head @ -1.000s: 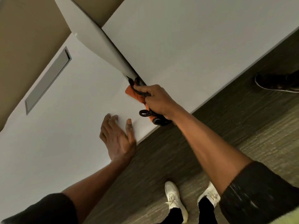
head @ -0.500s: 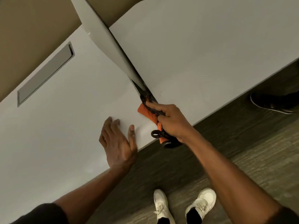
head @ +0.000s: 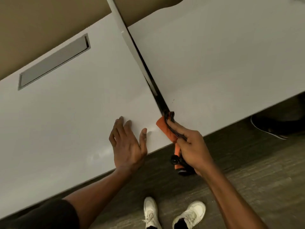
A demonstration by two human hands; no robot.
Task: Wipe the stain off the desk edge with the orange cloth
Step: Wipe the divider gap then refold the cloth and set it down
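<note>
Two desks: a white, smooth, matte left desk [head: 66, 123] and a like right desk [head: 222, 63] sit side by side, split by a narrow dark gap [head: 158, 98] running from upper left toward lower right.
Divider: a thin pale panel [head: 125, 33] stands on edge along that gap, its long line following the same diagonal.
Cable slot: a long grey rectangular recess [head: 54, 61] with a metal-looking rim is set into the left desk, well apart from the hands.
Orange cloth: the orange cloth [head: 165, 128] is soft, folded into a thick strip, and lies over the near end of the gap at the desk edge; its long axis runs from the gap's end down toward the floor, with the lower end hanging past the edge.
Black cord: a twisted black cord [head: 171, 119] runs along the cloth and ends in a loop [head: 175, 160] below the desk edge.
Right hand: the right hand [head: 193, 149] is closed around the cloth and cord, fingers curled over them, thumb side toward the gap.
Left hand: the left hand [head: 127, 142] lies flat on the left desk, fingers spread apart, holding nothing, just beside the cloth.
Floor: dark, streaked, carpet-like floor [head: 247, 171].
Shoes: two white laced shoes [head: 189, 212] below; a dark shoe [head: 267, 128] with a pale sole at right.
Stain: cannot tell.
</note>
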